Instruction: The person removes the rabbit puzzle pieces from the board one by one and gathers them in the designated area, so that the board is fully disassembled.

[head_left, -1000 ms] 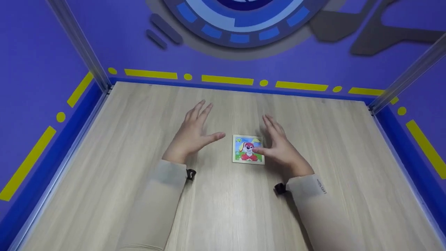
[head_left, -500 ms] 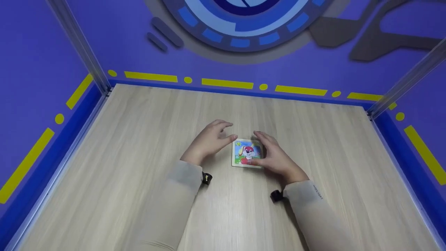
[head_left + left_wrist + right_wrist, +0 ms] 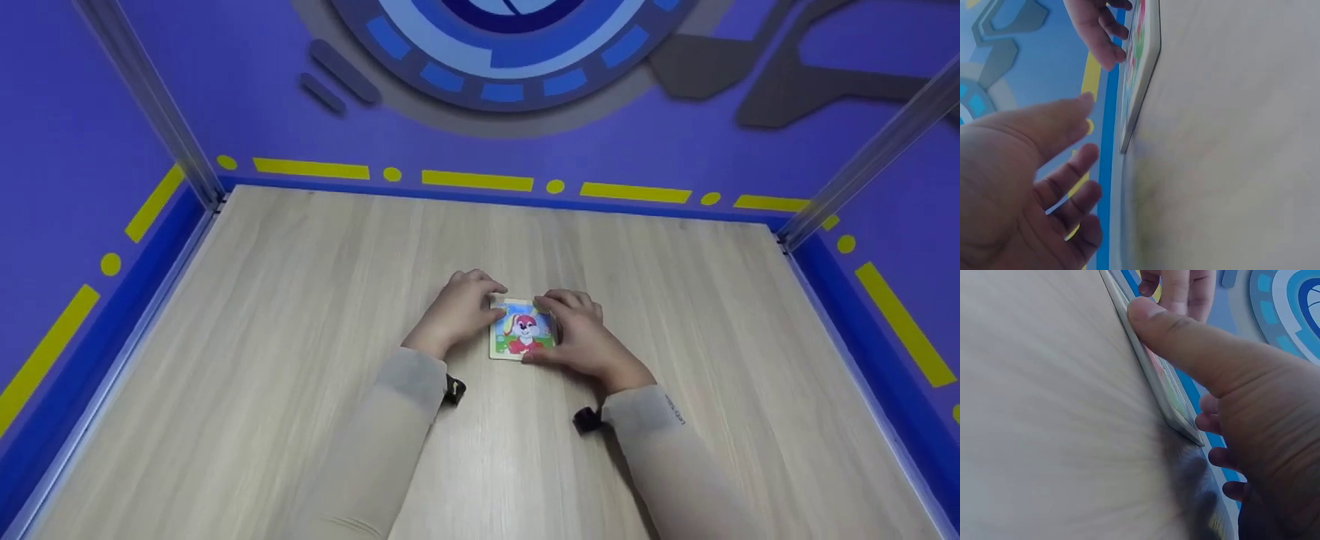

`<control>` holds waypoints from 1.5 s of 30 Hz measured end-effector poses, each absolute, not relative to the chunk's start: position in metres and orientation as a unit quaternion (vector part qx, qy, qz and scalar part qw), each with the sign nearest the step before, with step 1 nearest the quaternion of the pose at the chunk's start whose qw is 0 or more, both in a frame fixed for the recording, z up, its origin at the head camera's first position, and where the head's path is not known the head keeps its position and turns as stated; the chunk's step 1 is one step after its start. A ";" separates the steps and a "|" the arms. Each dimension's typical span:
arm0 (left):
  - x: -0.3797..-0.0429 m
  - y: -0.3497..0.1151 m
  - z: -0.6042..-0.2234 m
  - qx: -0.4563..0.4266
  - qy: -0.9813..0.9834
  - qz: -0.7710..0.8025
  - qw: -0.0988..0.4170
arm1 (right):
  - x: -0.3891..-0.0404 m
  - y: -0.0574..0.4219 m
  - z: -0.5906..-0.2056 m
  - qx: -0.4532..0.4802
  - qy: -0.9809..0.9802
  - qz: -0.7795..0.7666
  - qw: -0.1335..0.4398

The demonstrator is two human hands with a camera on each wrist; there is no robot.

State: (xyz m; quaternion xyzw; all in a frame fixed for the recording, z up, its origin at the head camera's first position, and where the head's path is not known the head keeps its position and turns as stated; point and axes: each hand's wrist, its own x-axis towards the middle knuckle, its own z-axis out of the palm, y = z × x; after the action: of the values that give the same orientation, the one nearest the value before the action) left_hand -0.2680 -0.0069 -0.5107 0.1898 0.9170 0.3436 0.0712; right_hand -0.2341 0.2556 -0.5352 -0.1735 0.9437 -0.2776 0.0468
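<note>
A small square jigsaw puzzle (image 3: 523,334) with a pale frame and a red and white cartoon animal lies flat on the wooden table. My right hand (image 3: 589,341) spans it from the right, thumb at the near edge and index finger at the far edge. In the right wrist view that thumb (image 3: 1185,334) bends over the puzzle's rim (image 3: 1148,368), the other fingers curled beside it. My left hand (image 3: 457,311) is at the left edge, its thumb overlapping the upper left corner in the head view. The left wrist view has its fingers (image 3: 1075,194) loosely bent, apart from the frame.
Wood-grain table (image 3: 300,300) surrounds the puzzle. Blue printed panels (image 3: 645,150) with yellow dashes stand at the back and both sides, joined by metal posts (image 3: 150,105). A black wrist camera (image 3: 587,420) sits at each beige cuff.
My left hand has moved right and nearer, up to the puzzle's left edge, its fingers bending. My right hand has come nearer, its thumb now at the near edge and its fingers curled in.
</note>
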 end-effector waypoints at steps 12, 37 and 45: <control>-0.262 -0.004 -0.515 0.185 0.935 0.292 0.075 | -0.231 0.254 -0.536 -0.162 0.944 -0.281 0.063; -0.258 0.005 -0.509 0.184 0.928 0.293 0.139 | -0.230 0.257 -0.534 -0.191 0.941 -0.274 0.056; -0.258 0.003 -0.510 0.180 0.925 0.306 0.133 | -0.229 0.254 -0.533 -0.212 0.944 -0.246 0.052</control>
State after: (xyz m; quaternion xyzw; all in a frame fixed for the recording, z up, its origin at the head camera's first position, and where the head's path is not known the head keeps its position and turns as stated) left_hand -0.2579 0.0032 -0.5100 0.1799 0.9253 0.3062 0.1332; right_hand -0.2294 0.2545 -0.5328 -0.2122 0.9444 -0.2456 0.0521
